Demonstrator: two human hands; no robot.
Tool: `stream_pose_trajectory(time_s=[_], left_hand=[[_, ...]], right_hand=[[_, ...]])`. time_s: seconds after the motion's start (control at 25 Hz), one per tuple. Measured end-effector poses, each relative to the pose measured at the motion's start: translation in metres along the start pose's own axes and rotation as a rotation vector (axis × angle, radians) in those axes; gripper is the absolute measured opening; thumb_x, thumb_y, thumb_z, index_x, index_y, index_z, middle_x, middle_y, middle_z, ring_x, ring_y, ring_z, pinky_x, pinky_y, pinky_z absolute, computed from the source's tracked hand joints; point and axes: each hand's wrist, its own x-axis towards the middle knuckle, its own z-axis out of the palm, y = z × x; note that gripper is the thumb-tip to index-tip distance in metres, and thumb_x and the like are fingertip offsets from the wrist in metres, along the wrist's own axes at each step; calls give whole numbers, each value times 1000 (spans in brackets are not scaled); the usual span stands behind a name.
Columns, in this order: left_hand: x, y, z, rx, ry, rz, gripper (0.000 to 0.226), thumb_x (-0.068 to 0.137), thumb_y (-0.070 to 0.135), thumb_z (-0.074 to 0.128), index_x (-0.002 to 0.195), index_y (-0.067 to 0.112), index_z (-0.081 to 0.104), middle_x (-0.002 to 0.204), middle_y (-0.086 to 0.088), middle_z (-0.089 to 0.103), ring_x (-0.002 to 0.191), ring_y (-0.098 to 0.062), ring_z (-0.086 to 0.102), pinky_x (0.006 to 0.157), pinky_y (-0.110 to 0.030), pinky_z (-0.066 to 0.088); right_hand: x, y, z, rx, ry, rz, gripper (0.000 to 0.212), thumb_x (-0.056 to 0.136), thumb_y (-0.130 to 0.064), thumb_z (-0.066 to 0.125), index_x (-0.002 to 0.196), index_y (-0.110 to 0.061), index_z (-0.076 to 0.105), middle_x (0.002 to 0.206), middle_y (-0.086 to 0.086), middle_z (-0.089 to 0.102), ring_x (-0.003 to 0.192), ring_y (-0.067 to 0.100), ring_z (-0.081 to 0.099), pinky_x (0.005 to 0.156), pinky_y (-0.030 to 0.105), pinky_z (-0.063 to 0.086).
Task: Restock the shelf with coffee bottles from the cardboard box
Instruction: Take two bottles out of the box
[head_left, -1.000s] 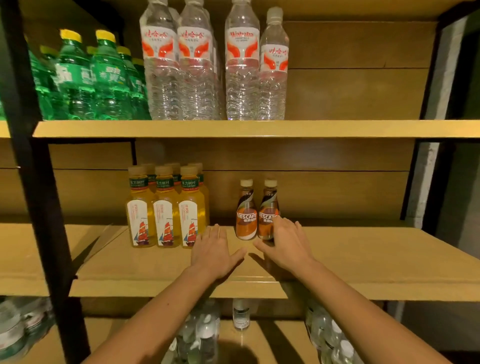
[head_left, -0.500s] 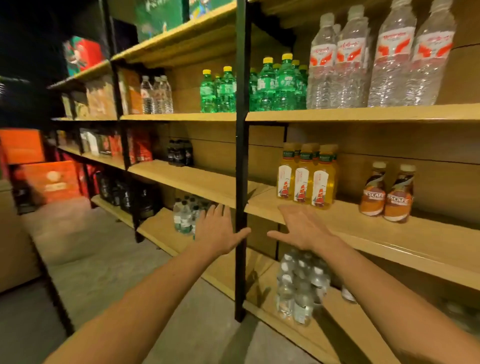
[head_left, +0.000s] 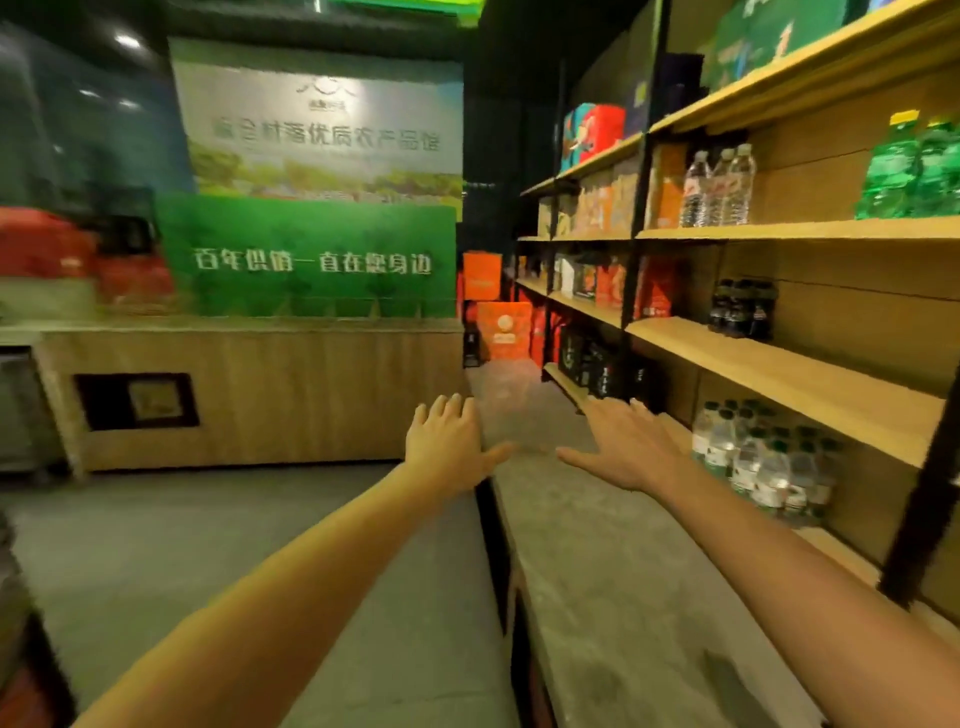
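Both hands reach out over the grey floor (head_left: 156, 545) with backs up, fingers straight and spread, holding nothing. The left hand (head_left: 449, 441) and the right hand (head_left: 621, 447) hover side by side, thumbs pointing at each other without touching. The wooden shelf (head_left: 779, 364) runs along the right, just beyond the right hand. Three clear water bottles (head_left: 719, 187) stand on an upper board. Below them is a cluster of dark bottles (head_left: 743, 309), too blurred to count, and lowest are many small water bottles (head_left: 763, 462). One wooden counter (head_left: 249, 395) stands at left, under a green sign (head_left: 311, 260).
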Motion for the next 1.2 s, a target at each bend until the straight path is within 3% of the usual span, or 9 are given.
stream_pose_trajectory(time_s=[0.2,0.64,1.2], left_hand=[[-43,-157,-17,101,-16,-312,83,88,65,35,147,10,17,157,-8,18,146,-26,12,118,-43,11],[-156,-512,-87,303,-55,-769,84,88,65,34,148,10,14,157,-10,15,145,-27,12,119,-44,12],[-335,-760,-123,429,-66,-1414,82,87,64,36,147,11,18,156,-9,20,144,-25,18,117,-44,13]], right_hand=[[76,-166,14,70,-21,-298,78,89,-62,36,147,-12,20,156,7,22,144,23,20,117,42,13],[193,-573,35,201,3,-781,81,89,-63,34,149,-13,16,157,5,19,146,22,16,119,43,10],[199,-971,67,328,14,-1426,77,89,-59,40,146,-11,21,154,9,28,143,25,23,118,43,15]])
